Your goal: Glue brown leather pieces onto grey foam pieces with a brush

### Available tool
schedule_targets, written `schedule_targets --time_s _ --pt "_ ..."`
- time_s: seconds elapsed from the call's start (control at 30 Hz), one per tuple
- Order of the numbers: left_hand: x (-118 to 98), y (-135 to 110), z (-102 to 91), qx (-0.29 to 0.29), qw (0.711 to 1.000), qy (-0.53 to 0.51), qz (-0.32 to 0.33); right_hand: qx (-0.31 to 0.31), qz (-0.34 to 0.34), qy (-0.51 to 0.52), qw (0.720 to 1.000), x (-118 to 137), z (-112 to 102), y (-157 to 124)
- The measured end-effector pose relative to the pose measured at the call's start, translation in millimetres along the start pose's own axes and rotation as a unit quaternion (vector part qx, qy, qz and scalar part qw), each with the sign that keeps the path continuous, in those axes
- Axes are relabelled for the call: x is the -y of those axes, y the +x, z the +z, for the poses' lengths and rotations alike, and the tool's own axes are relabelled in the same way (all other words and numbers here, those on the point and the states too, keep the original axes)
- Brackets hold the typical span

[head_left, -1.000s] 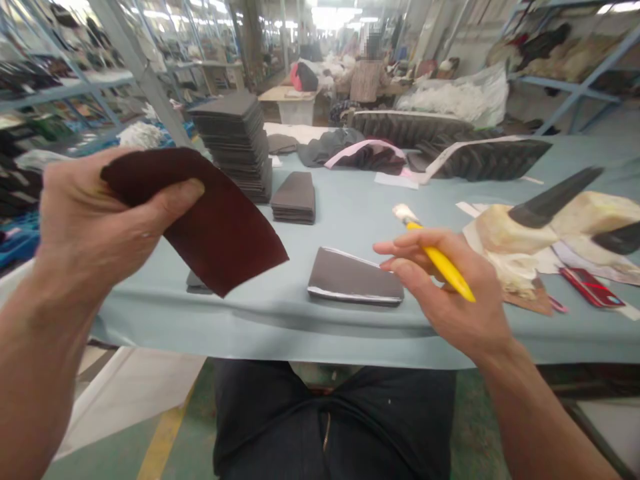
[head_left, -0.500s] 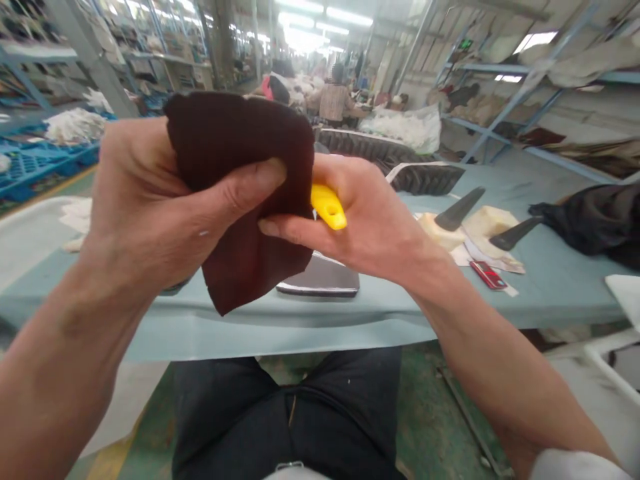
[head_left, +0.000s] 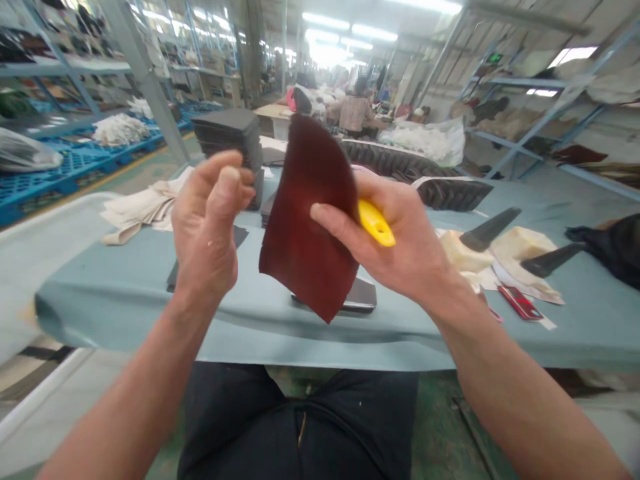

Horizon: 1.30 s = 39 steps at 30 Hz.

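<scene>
My right hand (head_left: 400,240) holds a dark maroon leather piece (head_left: 310,220) upright above the table edge, thumb pressed on its near face. The same hand also keeps a yellow-handled brush (head_left: 375,223); only the handle end shows. My left hand (head_left: 210,227) hovers just left of the piece, fingers loosely curled and apart, holding nothing. Beneath the piece, a grey cut piece with shiny edges (head_left: 363,297) lies on the pale blue table (head_left: 125,293).
Stacks of grey cut pieces (head_left: 230,137) stand at the back. Cream glue blocks with dark handles (head_left: 480,243) and a red object (head_left: 520,303) lie at right. Beige cloth (head_left: 140,207) sits at left. Another person (head_left: 355,107) works far behind. Shelving lines both sides.
The maroon piece passed from my left hand to my right hand. The left hand let go and moved left; the piece now stands more upright.
</scene>
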<state>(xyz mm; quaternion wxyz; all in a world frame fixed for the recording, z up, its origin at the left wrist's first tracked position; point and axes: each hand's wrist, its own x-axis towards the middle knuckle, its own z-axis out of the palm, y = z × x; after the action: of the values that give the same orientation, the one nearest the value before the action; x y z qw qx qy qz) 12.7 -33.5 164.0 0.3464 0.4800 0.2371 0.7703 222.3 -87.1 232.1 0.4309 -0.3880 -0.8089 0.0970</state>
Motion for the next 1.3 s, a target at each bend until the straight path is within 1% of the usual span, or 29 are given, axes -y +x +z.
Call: schedule_targets --time_s 0.03,0.07,0.1,0.13,0.17,0.2,0.23,0.3,0.37,0.4,0.47,0.53,0.57,0.63,0.7,0.77,0.8,0.87,0.93,1.03,1.1,1.17,1.23,1.3 --pt "10 -12 -7.9 -0.061 0.995 -0.033 -0.077 -0.031 -0.007 0.010 0.999 -3 1 -1" --pt "19 -28 -14.4 -0.099 0.979 -0.059 -0.169 -0.059 -0.013 0.016 0.998 -6 3 -1" --pt "27 -45 -18.6 -0.107 0.968 -0.062 -0.219 -0.081 -0.018 0.017 0.996 -9 4 0" --pt "35 -64 -20.3 -0.107 0.960 -0.061 -0.252 -0.098 -0.023 0.017 0.995 -12 6 0" --pt "41 -81 -19.2 -0.100 0.949 -0.065 -0.293 -0.111 -0.024 0.017 0.993 -14 8 1" --pt "45 -97 -15.6 -0.085 0.927 -0.089 -0.354 -0.125 -0.024 0.019 0.992 -16 10 2" --pt "47 -109 -10.2 -0.060 0.909 -0.120 -0.396 -0.136 -0.021 0.023 0.990 -17 13 3" --pt "47 -122 3.3 0.015 0.887 -0.182 -0.425 -0.152 -0.007 0.034 0.988 -21 19 3" --pt "45 -121 14.8 0.053 0.880 -0.214 -0.421 -0.161 0.009 0.043 0.986 -26 25 1" --pt "44 -118 18.4 0.055 0.881 -0.213 -0.418 -0.166 0.015 0.045 0.985 -29 27 -1" --pt "45 -108 19.6 0.035 0.895 -0.177 -0.408 -0.182 0.026 0.040 0.982 -38 29 -8" --pt "48 -97 13.6 0.033 0.916 -0.111 -0.383 -0.203 0.041 0.019 0.978 -48 29 -19" --pt "51 -92 8.6 0.043 0.927 -0.075 -0.364 -0.218 0.053 0.001 0.975 -54 28 -26" --pt "56 -80 -2.3 0.087 0.941 -0.006 -0.327 -0.257 0.085 -0.049 0.961 -67 26 -41" --pt "63 -67 -11.6 0.139 0.942 0.049 -0.301 -0.299 0.119 -0.092 0.942 -80 24 -58" --pt "72 -57 -17.0 0.185 0.934 0.094 -0.290 -0.335 0.136 -0.104 0.926 -93 24 -76" --pt "77 -52 -18.2 0.208 0.927 0.112 -0.290 -0.345 0.141 -0.098 0.923 -99 24 -85" --pt "87 -47 -18.5 0.252 0.911 0.139 -0.295 -0.352 0.154 -0.094 0.918 -111 26 -102" --pt "97 -43 -16.8 0.294 0.894 0.159 -0.298 -0.347 0.187 -0.103 0.913 -122 27 -119" --pt "108 -40 -13.3 0.342 0.872 0.178 -0.300 -0.326 0.261 -0.124 0.900 -139 28 -140" --pt "114 -37 -11.9 0.366 0.860 0.176 -0.307 -0.303 0.287 -0.164 0.894 -150 28 -151" --pt "119 -33 -12.6 0.382 0.852 0.171 -0.314 -0.274 0.277 -0.225 0.893 -161 26 -160" --pt "123 -31 -15.3 0.394 0.845 0.171 -0.319 -0.247 0.255 -0.263 0.897 -169 26 -168" --pt "126 -30 -19.3 0.403 0.836 0.180 -0.327 -0.221 0.272 -0.277 0.895 -174 27 -175"
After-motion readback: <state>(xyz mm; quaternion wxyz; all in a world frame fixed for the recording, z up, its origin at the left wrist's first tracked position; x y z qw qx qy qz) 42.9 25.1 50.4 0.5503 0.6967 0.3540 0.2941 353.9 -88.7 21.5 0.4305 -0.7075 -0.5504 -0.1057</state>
